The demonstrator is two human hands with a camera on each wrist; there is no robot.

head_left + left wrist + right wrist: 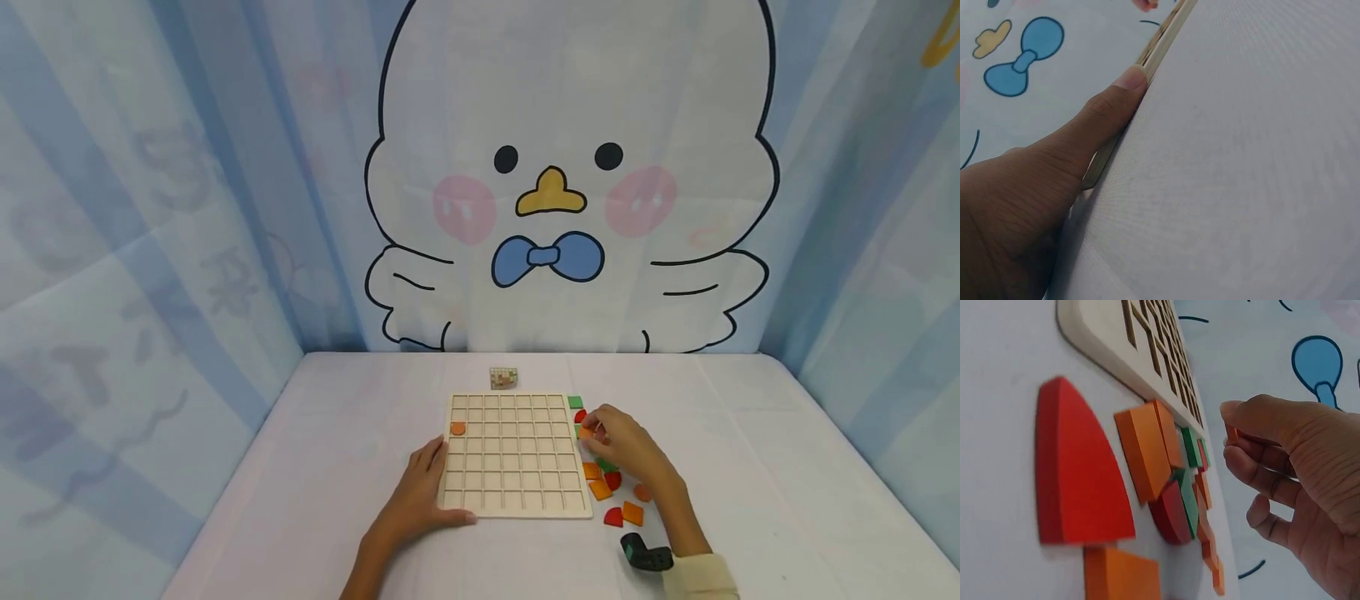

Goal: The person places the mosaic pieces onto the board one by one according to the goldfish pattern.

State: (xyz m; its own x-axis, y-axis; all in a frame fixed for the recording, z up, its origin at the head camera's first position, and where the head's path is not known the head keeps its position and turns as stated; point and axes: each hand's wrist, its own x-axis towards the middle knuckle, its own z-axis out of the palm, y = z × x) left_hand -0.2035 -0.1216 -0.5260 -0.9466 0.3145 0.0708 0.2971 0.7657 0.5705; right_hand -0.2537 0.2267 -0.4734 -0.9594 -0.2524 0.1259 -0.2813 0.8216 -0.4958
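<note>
A pale wooden grid board [517,504] lies flat on the table, with an orange disc [457,428] in a cell at its left side. My left hand [416,496] rests against the board's near left corner, its fingers along the left edge. In the left wrist view, the straight thumb [1104,115] presses on the near edge. Between thumb and fingertips, my right hand [1297,456] pinches a small orange piece [1231,434], mostly covered by the fingers. That hand is just off the board's right edge, over several loose pieces.
Red, orange and green pieces lie right of the board, among them a red quarter-round [1082,475], an orange square [632,513] and a green piece [575,402]. A small patterned card [503,378] is behind the board. Beside the right wrist is a black curved object [647,553].
</note>
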